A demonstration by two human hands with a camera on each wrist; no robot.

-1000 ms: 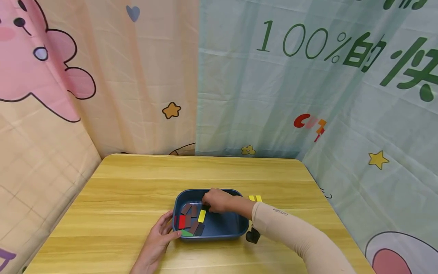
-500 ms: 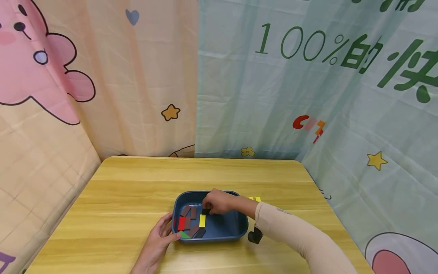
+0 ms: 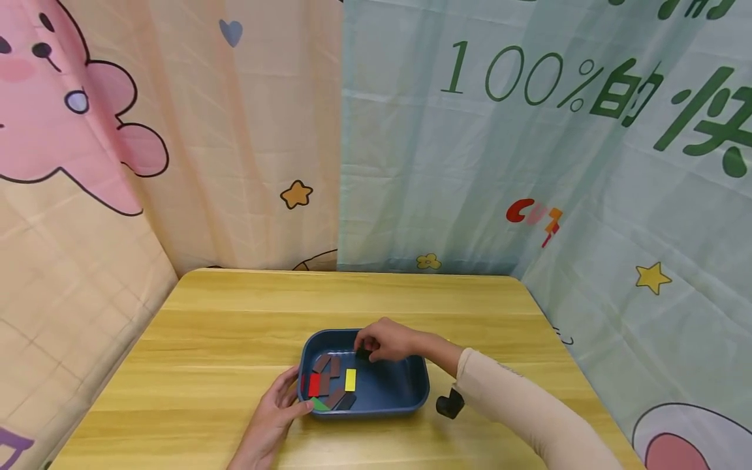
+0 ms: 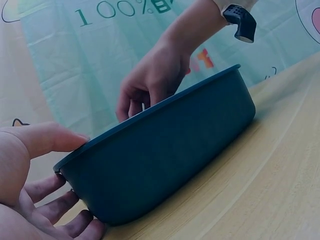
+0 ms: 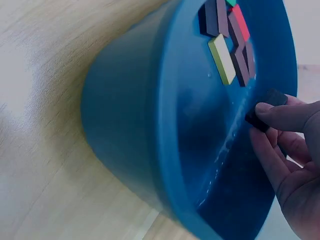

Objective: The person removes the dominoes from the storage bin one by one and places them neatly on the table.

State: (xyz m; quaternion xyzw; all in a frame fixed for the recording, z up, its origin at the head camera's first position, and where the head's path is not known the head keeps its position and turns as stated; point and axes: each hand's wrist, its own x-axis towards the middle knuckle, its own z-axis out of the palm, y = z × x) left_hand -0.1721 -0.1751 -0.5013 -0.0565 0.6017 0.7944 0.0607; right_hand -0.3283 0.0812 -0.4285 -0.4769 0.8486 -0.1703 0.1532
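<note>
One black block (image 5: 274,98) farther right

Left hand (image 3: 273,406): reaching forward from the lower edge of the head view, holding a grip; the thumb (image 4: 55,139) lies extended above, opposed to the fingers (image 4: 59,206), which are spaced apart beneath it. Right hand (image 3: 389,341): farther forward, apart from the left, back uppermost and fingers directed downward; its thumb (image 5: 285,117) opposes the fingertips in a pinch. The right forearm (image 3: 523,401), sleeved, slants in from the lower right; the right wrist (image 3: 440,350) is bare.
</note>
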